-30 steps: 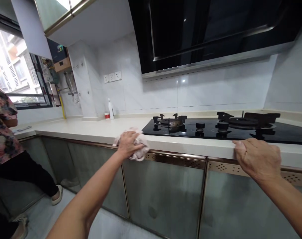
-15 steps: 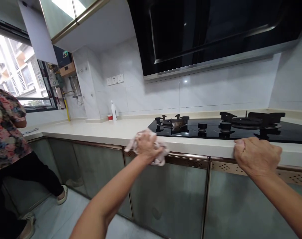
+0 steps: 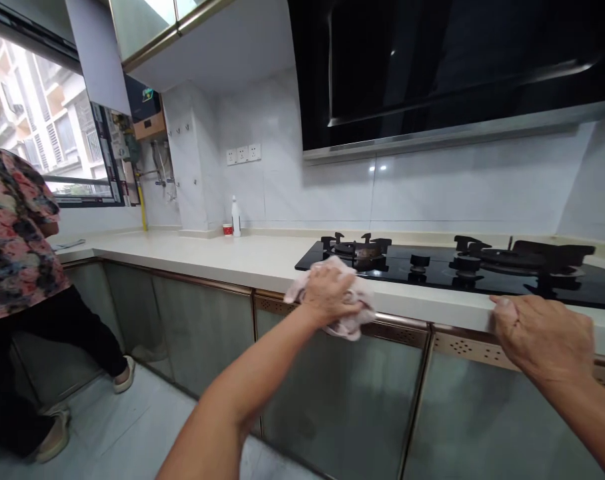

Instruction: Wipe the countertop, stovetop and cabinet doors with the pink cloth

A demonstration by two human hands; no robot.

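My left hand (image 3: 327,292) presses a pale pink cloth (image 3: 350,323) against the front edge of the white countertop (image 3: 222,257). The bunched cloth sticks out around my fingers, just in front of the left end of the black gas hob (image 3: 395,261). My right hand (image 3: 545,333) is closed on the counter's front edge, before the hob's right part. Its thumb lies at the left, and the other fingertips are hidden behind the knuckles.
A black range hood (image 3: 432,73) hangs over the hob. Against the wall stand a white bottle (image 3: 236,219) and a small red cup (image 3: 227,229). Cabinet doors (image 3: 342,393) line the counter's front. Another person in a floral top (image 3: 20,233) stands at the far left by the window.
My left hand has slid right along the counter edge with the cloth, up to the hob's left corner. The view has shifted slightly; my right hand keeps to the counter edge.
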